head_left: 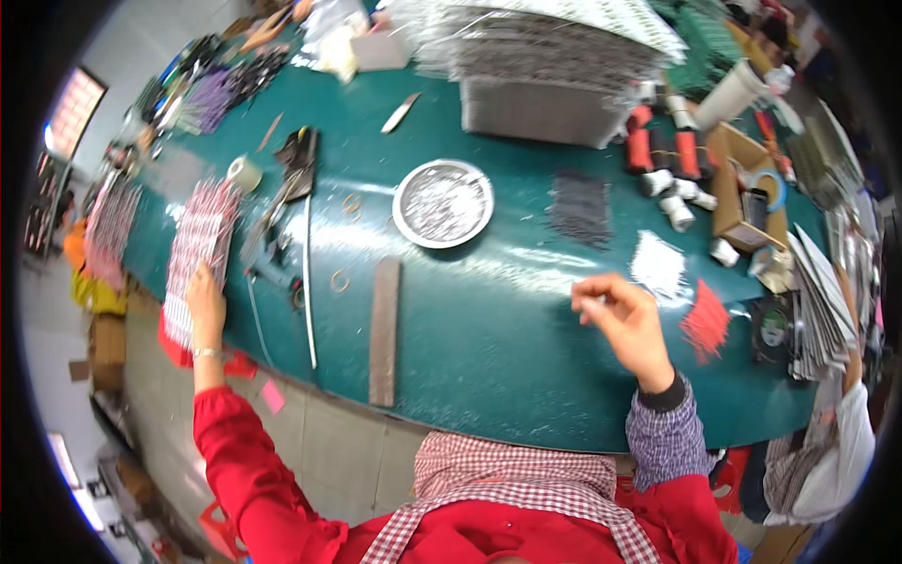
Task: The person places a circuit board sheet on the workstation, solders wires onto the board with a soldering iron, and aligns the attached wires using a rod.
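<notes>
Presently, the left hand (206,301) lies at the near part of a bundle of red-and-white strips (199,230), close to the left edge of the green table (507,367). Its fingers touch the strips, but I cannot tell whether they are closed around some of them.

The right hand (625,324) is over the right half of the table, with the palm partly turned inward. Its fingers are bent and the thumb stands near the fingertips; whether something thin is between them, I cannot tell. Just beside this hand, on its right, are a small pile of white strips (660,265) and a pile of red strips (707,322). Farther back is a pile of dark strips (580,209).

Between the two hands, toward the back, stands a round metal bowl (443,243), which contains small silvery pieces (451,199). Nearer to the person, a flat grey-brown bar (384,329) lies on the table, and to its left a thin white rod (309,282). A white roll (244,174) is near the far end of the striped bundle. At the right, a cardboard box (738,230) stands near some red and black spools (658,150).
</notes>
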{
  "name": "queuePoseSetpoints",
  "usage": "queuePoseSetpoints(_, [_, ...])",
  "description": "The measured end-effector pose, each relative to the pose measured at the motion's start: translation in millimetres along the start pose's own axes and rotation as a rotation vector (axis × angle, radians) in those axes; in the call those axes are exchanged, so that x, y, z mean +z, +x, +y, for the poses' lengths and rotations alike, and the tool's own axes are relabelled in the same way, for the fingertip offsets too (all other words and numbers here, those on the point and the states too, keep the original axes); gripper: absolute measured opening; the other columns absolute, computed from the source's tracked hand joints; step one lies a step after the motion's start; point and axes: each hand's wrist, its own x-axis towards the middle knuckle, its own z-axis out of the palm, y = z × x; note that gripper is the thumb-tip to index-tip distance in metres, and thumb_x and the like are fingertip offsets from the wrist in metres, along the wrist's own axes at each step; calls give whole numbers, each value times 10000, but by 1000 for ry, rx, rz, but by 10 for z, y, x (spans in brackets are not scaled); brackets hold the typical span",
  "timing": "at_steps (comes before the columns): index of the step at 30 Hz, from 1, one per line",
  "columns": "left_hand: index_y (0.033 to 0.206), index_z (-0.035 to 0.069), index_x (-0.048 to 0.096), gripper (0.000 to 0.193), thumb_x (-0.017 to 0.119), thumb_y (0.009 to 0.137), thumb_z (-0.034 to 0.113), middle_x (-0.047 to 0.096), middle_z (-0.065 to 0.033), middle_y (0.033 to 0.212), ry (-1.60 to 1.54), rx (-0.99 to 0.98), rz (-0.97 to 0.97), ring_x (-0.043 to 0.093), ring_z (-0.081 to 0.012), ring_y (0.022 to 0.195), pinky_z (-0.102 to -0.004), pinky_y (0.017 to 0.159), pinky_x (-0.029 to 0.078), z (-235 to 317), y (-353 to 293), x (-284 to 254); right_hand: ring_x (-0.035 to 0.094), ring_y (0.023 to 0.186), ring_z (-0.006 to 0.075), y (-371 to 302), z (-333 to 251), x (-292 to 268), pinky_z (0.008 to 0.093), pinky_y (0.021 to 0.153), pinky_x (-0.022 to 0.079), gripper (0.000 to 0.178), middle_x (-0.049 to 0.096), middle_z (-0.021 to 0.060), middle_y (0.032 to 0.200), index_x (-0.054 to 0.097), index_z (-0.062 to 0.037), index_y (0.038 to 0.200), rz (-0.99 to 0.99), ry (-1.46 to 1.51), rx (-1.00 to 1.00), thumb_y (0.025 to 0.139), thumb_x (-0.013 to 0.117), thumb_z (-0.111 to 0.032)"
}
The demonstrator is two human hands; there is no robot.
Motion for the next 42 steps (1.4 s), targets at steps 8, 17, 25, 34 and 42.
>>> queuePoseSetpoints(8, [1277,-40,507,390,532,887,-27,604,-235,1178,-463,53,433,602,-388,1063,-428,906,486,1211,-381,-700,579,1059,339,1664,-1357,-718,408,951,437,461,597,158,1188,560,-78,1235,646,-1206,-1179,799,709,-98])
queuePoseSetpoints(17, [1312,6,488,499,663,867,150,574,-224,1189,-714,326,-147,582,-415,1014,-464,839,491,2602,-1349,-1842,593,844,298,2091,-1649,-786,384,717,524,138,565,116,846,568,-64,857,387,-1528,-1078,735,634,-57])
queuePoseSetpoints(25, [1370,-3,447,565,645,860,139,586,-215,921,-685,221,-17,607,-409,774,-472,681,484,2684,-1282,-1333,563,828,202,1171,-2014,-507,346,688,426,201,574,48,819,621,-24,926,666,-1586,-1451,749,598,-117])
queuePoseSetpoints(34, [1176,-7,651,351,675,858,138,448,-8,587,-1218,-105,-46,397,-88,549,-301,495,337,2311,-1173,-1183,608,803,187,-920,-1116,-63,320,683,451,363,689,107,1005,692,25,1021,340,-1411,-1253,665,683,-44])
queuePoseSetpoints(42, [1259,33,624,388,669,880,100,564,1,680,-1329,-146,56,427,-42,595,-223,536,369,2079,-1432,-1630,586,967,211,-1508,165,576,356,803,459,394,639,118,1218,662,-43,1166,95,-1165,-833,778,670,-112])
